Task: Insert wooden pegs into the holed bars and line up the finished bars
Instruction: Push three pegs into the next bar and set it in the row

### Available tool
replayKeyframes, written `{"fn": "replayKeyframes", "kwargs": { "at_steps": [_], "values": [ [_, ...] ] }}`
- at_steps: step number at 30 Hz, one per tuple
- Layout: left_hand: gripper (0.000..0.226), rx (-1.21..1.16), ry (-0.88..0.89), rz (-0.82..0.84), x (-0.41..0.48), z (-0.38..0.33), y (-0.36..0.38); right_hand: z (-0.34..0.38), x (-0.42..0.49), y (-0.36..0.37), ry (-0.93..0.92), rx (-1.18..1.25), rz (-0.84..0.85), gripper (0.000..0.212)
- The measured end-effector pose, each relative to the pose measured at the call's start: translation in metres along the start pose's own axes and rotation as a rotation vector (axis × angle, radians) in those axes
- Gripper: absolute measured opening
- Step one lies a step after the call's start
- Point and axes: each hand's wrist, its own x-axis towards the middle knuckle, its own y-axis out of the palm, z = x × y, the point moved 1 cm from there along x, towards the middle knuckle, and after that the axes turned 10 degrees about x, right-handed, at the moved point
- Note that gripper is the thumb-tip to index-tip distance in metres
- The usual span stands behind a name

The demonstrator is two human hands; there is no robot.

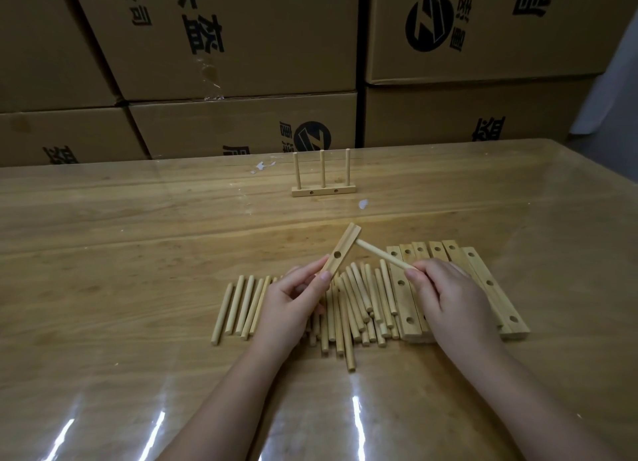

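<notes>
Holed bar (345, 243): raised over the loose pegs (355, 302), near end gripped by the curled fingers of the left hand (293, 298). Peg (385, 254): pinched at its near end by the right hand (452, 298), tip against the bar's far end; seating cannot be told. Risks: peg jammed if pushed aslant; bar levered from a grip set far from the push. Finished bar (323, 191): stood well apart.

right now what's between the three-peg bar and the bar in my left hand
In the head view, only bare table lies between the finished bar and the held bar, apart from a small white fleck.
</notes>
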Motion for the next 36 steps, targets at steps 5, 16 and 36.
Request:
{"fn": "replayKeyframes", "kwargs": {
  "at_steps": [5, 16, 36],
  "values": [
    [0.031, 0.002, -0.004, 0.018, 0.000, 0.001, -0.001, -0.002, -0.001, 0.001, -0.004, -0.005, 0.003, 0.014],
    [0.029, 0.020, -0.004, 0.041, -0.001, 0.000, -0.002, 0.001, -0.003, 0.002, -0.037, 0.104, -0.017, 0.036],
    [0.035, -0.399, -0.091, -0.034, 0.011, 0.007, -0.007, 0.013, -0.010, 0.014, -0.138, -0.329, 0.456, 0.034]
  ]
}}
